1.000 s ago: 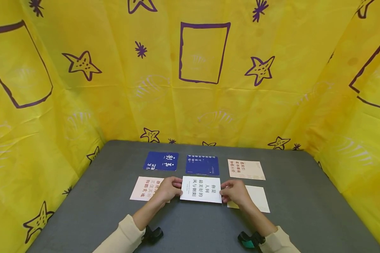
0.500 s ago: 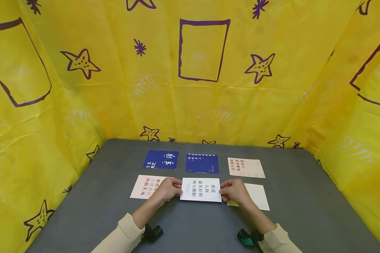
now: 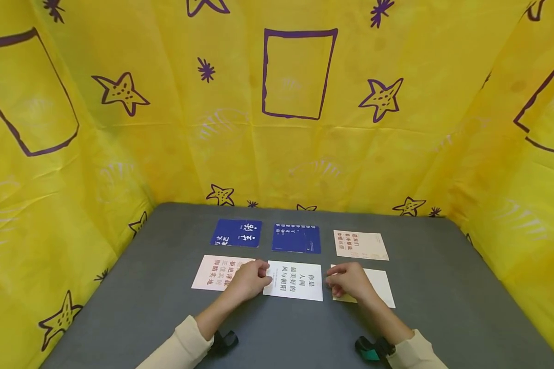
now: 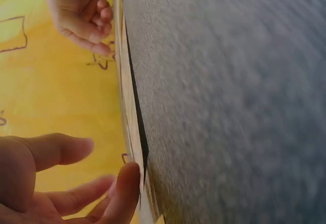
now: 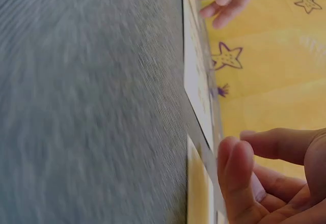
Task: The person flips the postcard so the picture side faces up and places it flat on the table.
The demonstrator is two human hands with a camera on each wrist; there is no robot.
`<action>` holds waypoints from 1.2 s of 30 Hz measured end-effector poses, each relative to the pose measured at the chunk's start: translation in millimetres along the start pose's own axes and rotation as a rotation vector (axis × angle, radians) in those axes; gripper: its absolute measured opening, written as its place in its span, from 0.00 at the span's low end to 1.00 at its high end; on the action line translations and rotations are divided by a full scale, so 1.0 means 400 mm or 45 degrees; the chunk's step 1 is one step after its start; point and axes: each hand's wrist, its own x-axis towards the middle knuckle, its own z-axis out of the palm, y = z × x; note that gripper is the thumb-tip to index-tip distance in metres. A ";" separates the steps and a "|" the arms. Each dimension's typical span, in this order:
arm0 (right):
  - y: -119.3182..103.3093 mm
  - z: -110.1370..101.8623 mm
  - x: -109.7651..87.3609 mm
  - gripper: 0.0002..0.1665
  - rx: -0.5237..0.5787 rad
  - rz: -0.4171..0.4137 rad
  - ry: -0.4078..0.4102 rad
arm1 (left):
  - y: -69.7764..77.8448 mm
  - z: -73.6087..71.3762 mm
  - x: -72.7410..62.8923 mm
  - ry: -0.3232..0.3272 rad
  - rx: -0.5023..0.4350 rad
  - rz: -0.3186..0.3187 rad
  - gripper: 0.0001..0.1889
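Observation:
A white card [image 3: 295,280] printed with dark characters lies in the front row of cards, between my two hands. At its left edge rests my left hand [image 3: 248,279], and the left wrist view shows the thumb [image 4: 76,150] parted from the fingers [image 4: 127,180], one fingertip right at the card's edge. My right hand [image 3: 349,280] stands just off the white card's right edge, fingers loosely bent, over part of a cream card [image 3: 379,287]. Behind the left hand, a pale pink card [image 3: 211,271] with red characters is partly covered.
Two dark blue cards [image 3: 236,232] and a light peach card [image 3: 361,245] form the row behind. All lie on a grey table [image 3: 166,307], enclosed by a yellow cloth [image 3: 295,154] with purple drawings. A black strap device sits at each wrist.
Both hands held the white card by its side edges. Now they have let go; the card lies slightly nearer the front, and the right hand has drawn away to the right.

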 end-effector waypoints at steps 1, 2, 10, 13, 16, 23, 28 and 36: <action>0.001 -0.008 0.000 0.11 0.000 -0.007 0.002 | 0.002 0.001 0.001 0.002 0.001 0.015 0.16; 0.001 -0.017 0.000 0.11 -0.007 -0.016 0.002 | 0.004 0.003 0.002 -0.005 -0.030 0.026 0.16; 0.006 -0.082 -0.020 0.12 -0.207 -0.087 -0.117 | 0.022 0.032 0.018 -0.143 -0.379 0.027 0.16; 0.008 -0.108 -0.025 0.13 -0.230 -0.075 -0.118 | 0.040 0.048 0.030 -0.189 -0.470 0.022 0.15; 0.013 -0.134 -0.027 0.14 -0.240 -0.043 -0.090 | 0.058 0.064 0.045 -0.233 -0.528 0.013 0.16; 0.031 -0.197 -0.036 0.16 -0.348 -0.033 -0.127 | 0.107 0.106 0.075 -0.286 -0.503 -0.017 0.14; 0.039 -0.243 -0.047 0.15 -0.475 -0.018 -0.102 | 0.153 0.131 0.096 -0.328 -0.545 -0.071 0.13; 0.056 -0.294 -0.058 0.17 -0.557 0.060 -0.011 | 0.213 0.174 0.104 -0.434 -0.567 -0.143 0.11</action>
